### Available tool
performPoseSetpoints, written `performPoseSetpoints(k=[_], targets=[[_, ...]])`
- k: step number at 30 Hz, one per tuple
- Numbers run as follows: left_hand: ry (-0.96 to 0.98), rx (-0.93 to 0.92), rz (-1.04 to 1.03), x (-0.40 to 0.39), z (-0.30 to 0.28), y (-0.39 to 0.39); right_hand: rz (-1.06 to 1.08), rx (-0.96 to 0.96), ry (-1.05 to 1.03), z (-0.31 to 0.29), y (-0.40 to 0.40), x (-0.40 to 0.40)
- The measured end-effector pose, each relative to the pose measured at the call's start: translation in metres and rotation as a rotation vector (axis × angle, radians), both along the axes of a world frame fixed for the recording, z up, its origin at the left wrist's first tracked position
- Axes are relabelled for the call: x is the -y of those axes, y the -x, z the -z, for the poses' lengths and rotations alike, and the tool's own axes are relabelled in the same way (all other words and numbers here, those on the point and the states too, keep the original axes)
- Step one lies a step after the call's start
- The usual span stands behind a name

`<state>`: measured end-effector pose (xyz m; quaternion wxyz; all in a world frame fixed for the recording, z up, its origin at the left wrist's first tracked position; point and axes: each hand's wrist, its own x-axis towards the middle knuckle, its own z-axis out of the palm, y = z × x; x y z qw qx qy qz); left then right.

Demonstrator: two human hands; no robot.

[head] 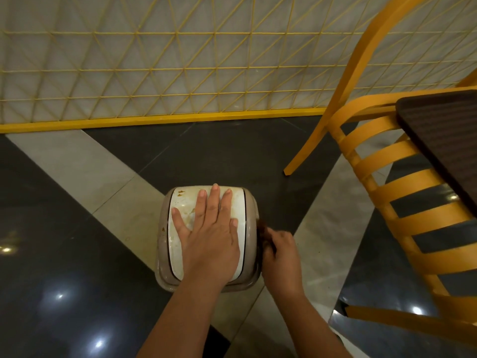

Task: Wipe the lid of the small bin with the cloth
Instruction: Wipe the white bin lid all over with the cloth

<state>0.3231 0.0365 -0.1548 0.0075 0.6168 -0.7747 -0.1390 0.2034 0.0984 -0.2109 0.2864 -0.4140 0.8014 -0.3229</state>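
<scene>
A small beige bin (162, 244) stands on the floor below me. Its white swing lid (180, 202) carries brown stains near the far left corner and the middle. My left hand (209, 228) lies flat on the lid, fingers spread and pointing away from me. My right hand (280, 257) is at the bin's right side, closed on a dark brown cloth (263, 231) that presses against the right rim. Most of the cloth is hidden by the fingers.
An orange slatted wooden chair (402, 202) stands close on the right, with a dark tabletop (444, 135) above it. A yellow wire-mesh partition (180, 73) with a yellow base rail runs along the back. The floor is glossy dark and light tile.
</scene>
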Motion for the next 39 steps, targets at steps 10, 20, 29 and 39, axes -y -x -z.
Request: performPoseSetpoints(k=[10,20,29,39], targets=[[-0.023,0.008,0.0,0.001,-0.005,0.0,-0.01,-0.022,-0.013,0.0,0.01,0.035],[-0.051,0.024,0.0,0.001,-0.006,0.002,0.019,0.03,-0.021,0.0,-0.015,-0.05],[-0.038,0.008,-0.007,0.001,-0.008,0.002,-0.017,-0.033,-0.062,-0.003,0.015,0.051],[-0.056,0.033,0.004,0.001,-0.007,0.002,0.082,0.087,0.041,0.007,-0.02,-0.047]])
